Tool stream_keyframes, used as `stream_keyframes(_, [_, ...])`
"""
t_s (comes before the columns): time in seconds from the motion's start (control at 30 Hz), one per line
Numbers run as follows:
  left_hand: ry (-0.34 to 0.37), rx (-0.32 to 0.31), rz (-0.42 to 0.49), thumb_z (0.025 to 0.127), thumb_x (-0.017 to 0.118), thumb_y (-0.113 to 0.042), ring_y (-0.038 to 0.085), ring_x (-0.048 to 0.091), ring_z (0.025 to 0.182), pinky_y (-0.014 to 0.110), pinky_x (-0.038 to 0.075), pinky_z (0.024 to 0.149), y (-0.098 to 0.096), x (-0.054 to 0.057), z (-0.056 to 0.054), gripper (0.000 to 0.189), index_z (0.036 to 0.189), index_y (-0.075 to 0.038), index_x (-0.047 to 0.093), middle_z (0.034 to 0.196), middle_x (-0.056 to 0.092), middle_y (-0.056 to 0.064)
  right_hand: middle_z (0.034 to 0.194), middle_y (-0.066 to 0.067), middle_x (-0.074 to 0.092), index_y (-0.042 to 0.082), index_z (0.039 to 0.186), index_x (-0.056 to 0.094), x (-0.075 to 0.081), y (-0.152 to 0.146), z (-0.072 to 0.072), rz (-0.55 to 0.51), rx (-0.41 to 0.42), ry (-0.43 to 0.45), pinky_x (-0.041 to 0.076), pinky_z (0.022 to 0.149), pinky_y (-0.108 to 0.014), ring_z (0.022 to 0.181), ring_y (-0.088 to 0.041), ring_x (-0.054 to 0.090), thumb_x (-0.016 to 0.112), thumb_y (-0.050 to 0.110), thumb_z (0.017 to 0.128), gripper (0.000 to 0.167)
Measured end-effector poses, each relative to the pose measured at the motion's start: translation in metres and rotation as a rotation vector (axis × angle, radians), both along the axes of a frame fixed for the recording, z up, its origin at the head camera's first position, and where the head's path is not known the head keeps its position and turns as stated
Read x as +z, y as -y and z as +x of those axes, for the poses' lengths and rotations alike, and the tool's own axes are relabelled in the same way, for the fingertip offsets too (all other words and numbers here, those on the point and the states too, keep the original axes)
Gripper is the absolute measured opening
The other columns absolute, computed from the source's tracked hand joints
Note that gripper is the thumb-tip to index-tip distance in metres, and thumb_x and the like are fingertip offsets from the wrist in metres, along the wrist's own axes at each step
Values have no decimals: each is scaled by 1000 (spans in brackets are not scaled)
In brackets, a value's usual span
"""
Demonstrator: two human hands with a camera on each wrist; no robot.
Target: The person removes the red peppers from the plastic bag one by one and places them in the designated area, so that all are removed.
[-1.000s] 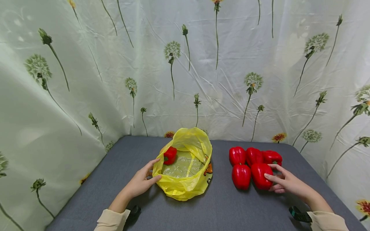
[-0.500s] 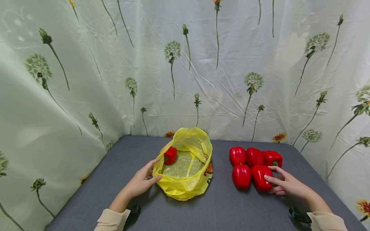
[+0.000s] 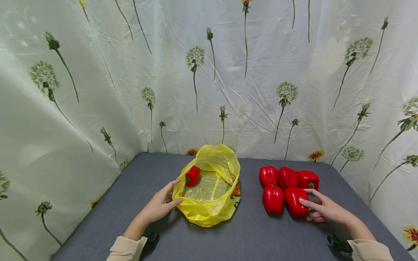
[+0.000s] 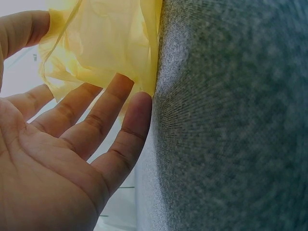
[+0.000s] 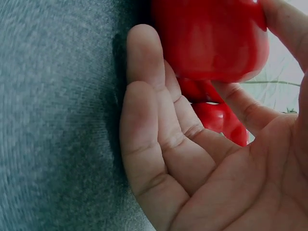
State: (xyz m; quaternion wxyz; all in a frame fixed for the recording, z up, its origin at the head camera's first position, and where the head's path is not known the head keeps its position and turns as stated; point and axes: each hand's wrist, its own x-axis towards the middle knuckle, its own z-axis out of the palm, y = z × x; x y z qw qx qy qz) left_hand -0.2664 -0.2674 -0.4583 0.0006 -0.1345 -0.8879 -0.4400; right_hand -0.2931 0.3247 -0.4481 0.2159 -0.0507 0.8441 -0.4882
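Observation:
A yellow plastic bag (image 3: 209, 214) stands on the table with its mouth wide, and a red bell pepper (image 3: 192, 175) lies inside at its left wall. My left hand (image 3: 160, 203) touches the bag's left side, thumb and fingers spread apart; in the left wrist view the fingers (image 4: 96, 115) reach nearly straight to the plastic. On the right, my right hand (image 3: 324, 208) holds the near right red bell pepper (image 3: 295, 202) between thumb and fingers. In the right wrist view the lower fingers (image 5: 142, 115) lie under that pepper's side, close along the table.
Around the held pepper sit several more red bell peppers, one beside it (image 3: 273, 200) and a row behind, including a left one (image 3: 268, 176) and a right one (image 3: 308, 179). The grey table (image 3: 248, 239) ends at a flowered curtain (image 3: 163, 72).
The pepper under my right hand has shifted slightly toward me, and the right fingers have moved a little with it. My left hand and the bag stay in place.

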Motion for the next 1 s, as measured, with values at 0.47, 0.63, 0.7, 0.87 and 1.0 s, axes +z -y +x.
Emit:
stream_keyframes(0.47, [-8, -17, 5, 106, 71, -33, 37, 71, 124, 61, 54, 106, 1, -1, -1, 70, 166, -18, 39, 157, 54, 23, 115, -9, 73, -9, 163, 9, 5, 0, -1, 25, 11, 21, 62, 78, -34, 90, -22, 78, 54, 43, 112, 86])
stream_keyframes(0.63, [-11, -16, 9, 105, 72, -32, 38, 71, 124, 59, 55, 106, 1, 0, 0, 70, 166, -17, 39, 156, 55, 23, 119, -12, 72, -9, 163, 9, 7, 2, 0, 40, 3, 24, 62, 80, -34, 92, -22, 78, 54, 44, 112, 86])
stream_keyframes(0.7, [-14, -14, 8, 105, 72, -32, 37, 71, 124, 59, 56, 105, 1, 0, 0, 70, 166, -17, 39, 157, 54, 23, 122, -13, 71, -9, 163, 11, 8, 2, 0, 47, -4, 23, 62, 81, -35, 94, -23, 78, 54, 44, 112, 85])
stream_keyframes(0.87, [-27, -8, 0, 105, 72, -32, 36, 72, 123, 58, 56, 105, 1, -1, 0, 70, 166, -17, 39, 157, 54, 23, 118, -11, 70, -9, 162, 17, 14, -1, 0, 49, 0, -2, 63, 81, -34, 95, -23, 78, 52, 43, 114, 79])
stream_keyframes(1.0, [-35, -5, -3, 105, 72, -33, 35, 73, 121, 58, 57, 104, 2, -1, 0, 70, 165, -17, 39, 156, 55, 23, 109, -9, 68, -10, 160, 21, 20, -6, -2, 36, 19, -37, 62, 79, -32, 91, -20, 76, 50, 41, 115, 73])
